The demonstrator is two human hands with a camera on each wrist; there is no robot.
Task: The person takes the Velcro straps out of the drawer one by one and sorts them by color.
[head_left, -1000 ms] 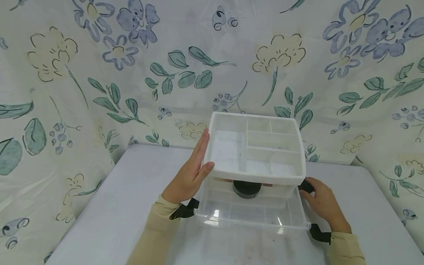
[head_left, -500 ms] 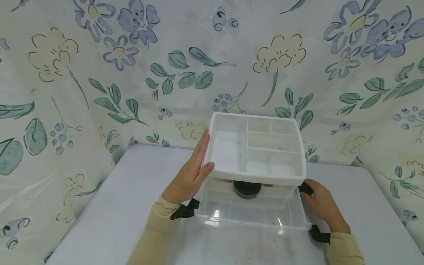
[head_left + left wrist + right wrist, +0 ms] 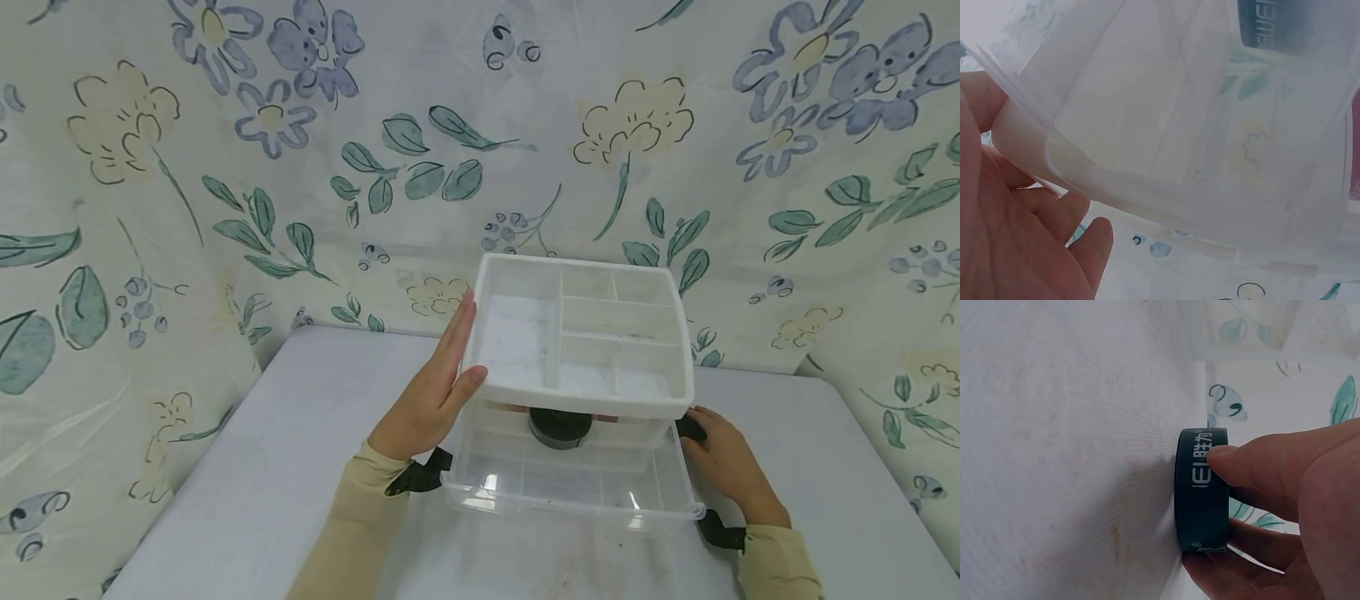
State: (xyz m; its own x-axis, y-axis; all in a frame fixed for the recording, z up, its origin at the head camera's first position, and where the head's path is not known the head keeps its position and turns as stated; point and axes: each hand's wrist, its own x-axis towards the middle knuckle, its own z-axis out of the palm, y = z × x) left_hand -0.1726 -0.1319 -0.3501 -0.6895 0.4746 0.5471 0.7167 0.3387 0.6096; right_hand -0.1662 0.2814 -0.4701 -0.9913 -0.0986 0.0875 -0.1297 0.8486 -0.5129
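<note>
Black and round, a roll [image 3: 1202,512] marked 胜为 is pinched by the right hand [image 3: 729,462] beside the white box [image 3: 585,400], the left hand [image 3: 426,396] touches the box with straight fingers, and another roll [image 3: 1291,25] in the clear drawer [image 3: 570,504] seems to say WEI.

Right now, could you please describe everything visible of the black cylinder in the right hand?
The black cylinder is short and round, with pale printed lettering on its side; the surface looks dull, perhaps woven or plastic. The right hand grips it, thumb against the lettered side, fingers reaching round it. It is beside the right side of the white organizer, one flat end facing the table; whether it touches the table I cannot tell. Its inside is hidden.
</note>
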